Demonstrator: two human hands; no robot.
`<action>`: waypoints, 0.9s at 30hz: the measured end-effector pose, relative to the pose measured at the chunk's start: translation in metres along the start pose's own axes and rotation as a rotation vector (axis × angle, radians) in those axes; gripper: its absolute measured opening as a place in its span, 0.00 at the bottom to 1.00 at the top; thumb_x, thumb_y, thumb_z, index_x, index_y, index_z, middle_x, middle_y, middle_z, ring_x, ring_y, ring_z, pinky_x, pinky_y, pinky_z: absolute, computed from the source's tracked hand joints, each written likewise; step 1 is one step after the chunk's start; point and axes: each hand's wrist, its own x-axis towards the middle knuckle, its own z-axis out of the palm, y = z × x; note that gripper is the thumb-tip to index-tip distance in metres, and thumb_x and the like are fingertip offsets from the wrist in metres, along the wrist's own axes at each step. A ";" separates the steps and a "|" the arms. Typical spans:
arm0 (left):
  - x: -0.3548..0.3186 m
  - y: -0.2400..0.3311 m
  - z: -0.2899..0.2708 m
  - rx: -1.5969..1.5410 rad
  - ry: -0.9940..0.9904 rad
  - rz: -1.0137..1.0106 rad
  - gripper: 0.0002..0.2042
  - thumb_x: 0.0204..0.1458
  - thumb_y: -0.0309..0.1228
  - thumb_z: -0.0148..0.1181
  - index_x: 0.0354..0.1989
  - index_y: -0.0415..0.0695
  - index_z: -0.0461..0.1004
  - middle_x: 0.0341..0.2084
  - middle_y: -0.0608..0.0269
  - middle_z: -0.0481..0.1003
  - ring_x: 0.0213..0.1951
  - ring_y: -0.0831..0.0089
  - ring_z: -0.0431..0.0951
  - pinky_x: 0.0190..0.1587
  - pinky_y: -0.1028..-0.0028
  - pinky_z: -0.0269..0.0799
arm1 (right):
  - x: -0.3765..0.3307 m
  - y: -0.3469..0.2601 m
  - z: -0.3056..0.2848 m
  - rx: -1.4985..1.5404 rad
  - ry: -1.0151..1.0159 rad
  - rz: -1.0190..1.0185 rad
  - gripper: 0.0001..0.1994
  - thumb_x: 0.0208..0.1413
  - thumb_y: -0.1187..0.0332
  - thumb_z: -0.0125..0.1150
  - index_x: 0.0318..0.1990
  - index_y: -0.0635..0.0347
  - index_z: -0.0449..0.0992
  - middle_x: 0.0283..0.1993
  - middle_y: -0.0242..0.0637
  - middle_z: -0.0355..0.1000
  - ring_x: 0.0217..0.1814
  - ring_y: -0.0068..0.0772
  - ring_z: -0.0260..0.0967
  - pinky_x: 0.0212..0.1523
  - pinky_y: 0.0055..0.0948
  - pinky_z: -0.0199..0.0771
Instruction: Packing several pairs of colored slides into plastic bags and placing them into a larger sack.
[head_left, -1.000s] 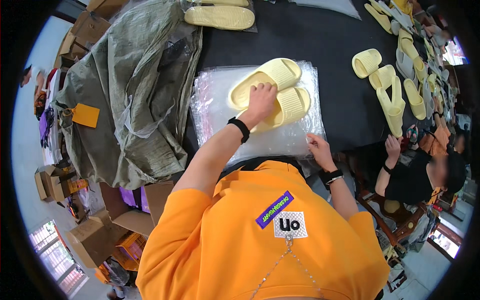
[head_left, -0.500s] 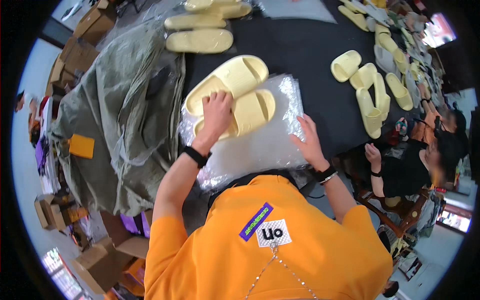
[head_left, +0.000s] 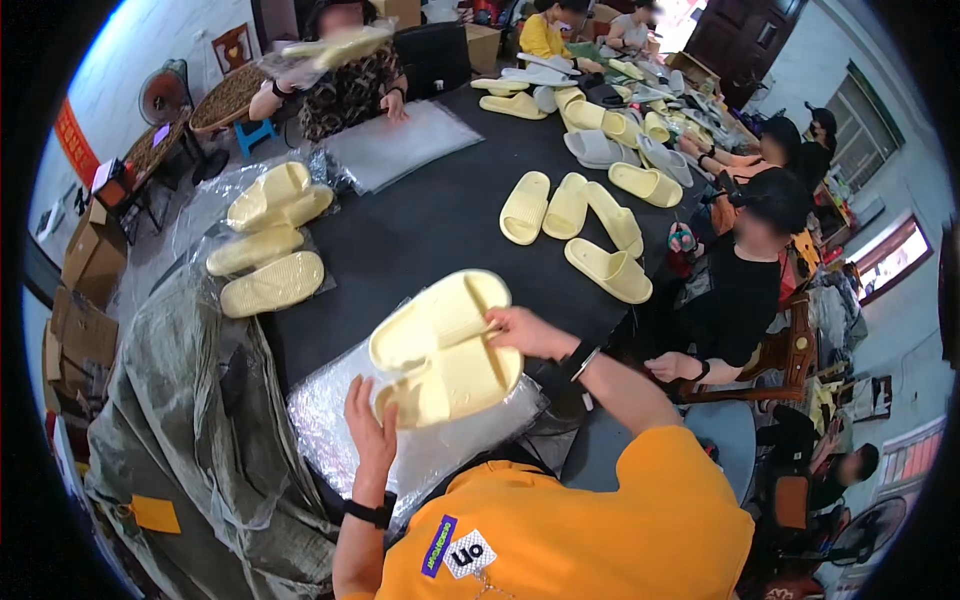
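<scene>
The person's left hand (head_left: 372, 430) cups the near end of a pair of pale yellow foam slippers (head_left: 445, 348), palm against the toe edge of the lower one, fingers closed up around it. The right hand (head_left: 527, 331) grips the same pair from the far side, thumb and fingers pinched on the strap area where the two slippers meet. The pair is stacked one on the other and held tilted, raised just above a clear plastic bag (head_left: 400, 440) that lies flat on the black worktop (head_left: 430, 225) directly beneath both hands.

Judging from how things lie, the pairing is done and the bagging is not: the slippers are together and in hand, but no part of them is inside the bag, and I cannot tell whether the bag's mouth is open.

Beyond the left hand, further out on the worktop, lie bagged slipper pairs (head_left: 265, 235) wrapped in clear plastic, which look like finished pieces. Beyond the right hand, loose unbagged slippers (head_left: 575, 225) lie in a row, and more are heaped toward the far end, so a good share of the work appears to remain. A grey-green sack (head_left: 190, 420) lies just outside the left hand. Other people sit around the worktop; one opposite lifts a bagged pair.
</scene>
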 end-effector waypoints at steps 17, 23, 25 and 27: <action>-0.071 -0.060 0.002 0.102 -0.265 -0.221 0.16 0.43 0.28 0.56 0.44 0.45 0.69 0.45 0.52 0.68 0.48 0.53 0.66 0.49 0.60 0.62 | 0.042 0.014 0.014 0.000 0.031 -0.045 0.32 0.47 0.61 0.61 0.59 0.63 0.58 0.65 0.50 0.49 0.69 0.43 0.40 0.65 0.34 0.42; -0.038 -0.131 -0.083 0.117 0.234 -0.463 0.10 0.46 0.25 0.52 0.38 0.41 0.72 0.34 0.51 0.72 0.41 0.55 0.71 0.44 0.63 0.66 | -0.002 0.039 0.130 -0.691 -0.350 -0.125 0.31 0.46 0.55 0.59 0.59 0.48 0.60 0.65 0.49 0.47 0.68 0.58 0.35 0.61 0.59 0.37; -0.038 -0.177 -0.109 0.182 0.226 -0.599 0.11 0.47 0.25 0.48 0.38 0.41 0.72 0.35 0.50 0.73 0.40 0.55 0.72 0.42 0.63 0.67 | -0.008 0.034 0.140 -0.824 -0.368 -0.117 0.31 0.45 0.54 0.59 0.60 0.45 0.59 0.67 0.47 0.43 0.69 0.58 0.32 0.60 0.65 0.34; -0.097 -0.277 -0.149 0.417 0.119 -0.792 0.13 0.45 0.25 0.46 0.39 0.40 0.72 0.36 0.49 0.73 0.39 0.54 0.73 0.40 0.62 0.68 | -0.007 0.028 0.147 -0.802 -0.437 -0.156 0.31 0.45 0.55 0.59 0.59 0.45 0.59 0.68 0.46 0.40 0.70 0.57 0.30 0.60 0.65 0.34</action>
